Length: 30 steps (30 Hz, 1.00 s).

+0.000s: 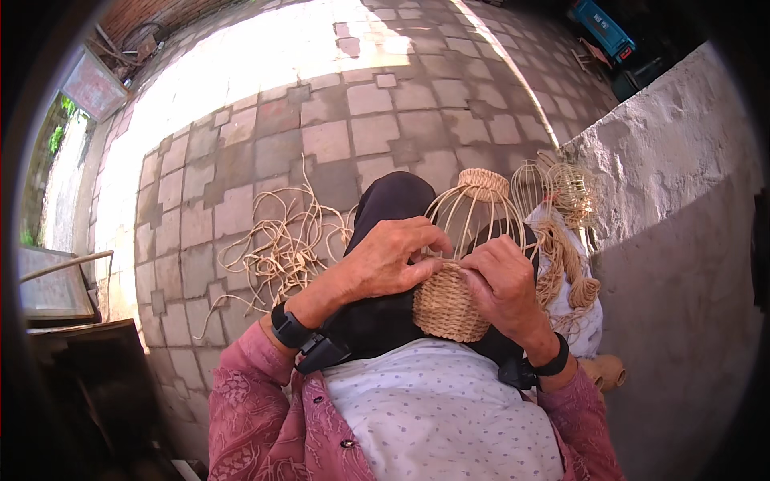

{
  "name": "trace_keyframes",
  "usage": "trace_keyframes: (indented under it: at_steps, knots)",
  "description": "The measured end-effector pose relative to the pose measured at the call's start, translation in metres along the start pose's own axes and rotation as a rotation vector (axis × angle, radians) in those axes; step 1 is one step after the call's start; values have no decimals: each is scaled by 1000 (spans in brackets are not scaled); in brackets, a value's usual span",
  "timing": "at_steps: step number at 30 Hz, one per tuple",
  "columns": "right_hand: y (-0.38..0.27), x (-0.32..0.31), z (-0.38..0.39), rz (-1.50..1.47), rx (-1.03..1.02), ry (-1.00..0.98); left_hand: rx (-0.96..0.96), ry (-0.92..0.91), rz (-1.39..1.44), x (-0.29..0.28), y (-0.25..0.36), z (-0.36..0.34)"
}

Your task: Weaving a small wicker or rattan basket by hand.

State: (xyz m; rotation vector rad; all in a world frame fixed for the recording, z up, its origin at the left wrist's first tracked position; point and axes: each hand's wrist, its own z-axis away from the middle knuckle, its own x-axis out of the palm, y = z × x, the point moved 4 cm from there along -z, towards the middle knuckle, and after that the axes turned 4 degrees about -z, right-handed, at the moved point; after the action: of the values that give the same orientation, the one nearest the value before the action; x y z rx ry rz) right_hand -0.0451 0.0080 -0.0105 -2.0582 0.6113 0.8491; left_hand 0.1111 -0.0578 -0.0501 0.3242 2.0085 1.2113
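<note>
A partly woven basket-like frame lies across my lap. Tan cord is woven tightly round its near end, bare pale ribs run through the middle, and a narrow woven band circles its far end. At the upper edge of the near weave, my left hand has thumb and fingers closed in a pinch. My right hand grips the right side of that same edge, fingertips bent inward close to the left thumb. Any strand between the fingertips is too small to make out.
Loose tan cords lie tangled on the paving to the left. At right, hanks of cord rest on a white cloth, beside bare rib frames. A rough wall stands close on the right; a dark box-like piece is at lower left.
</note>
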Motion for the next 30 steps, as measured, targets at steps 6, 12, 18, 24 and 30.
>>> trace_keyframes:
  at_steps: [6, 12, 18, 24, 30]
  knots:
    - [3, -2, 4, -68, 30, 13, 100, -1, -95, 11, -3, -1]
    - [0, 3, 5, 53, -67, -3, 124, 50, -45, 14, -7, -1]
    - [-4, 8, 10, 160, -135, 16, 126, 141, -28, 15, -3, 2]
    - [-8, 12, 8, 254, -159, -57, 119, 185, -10, 16, -8, 4]
    - [-9, 12, 6, 192, -123, -39, 97, 156, -14, 15, -7, 4]
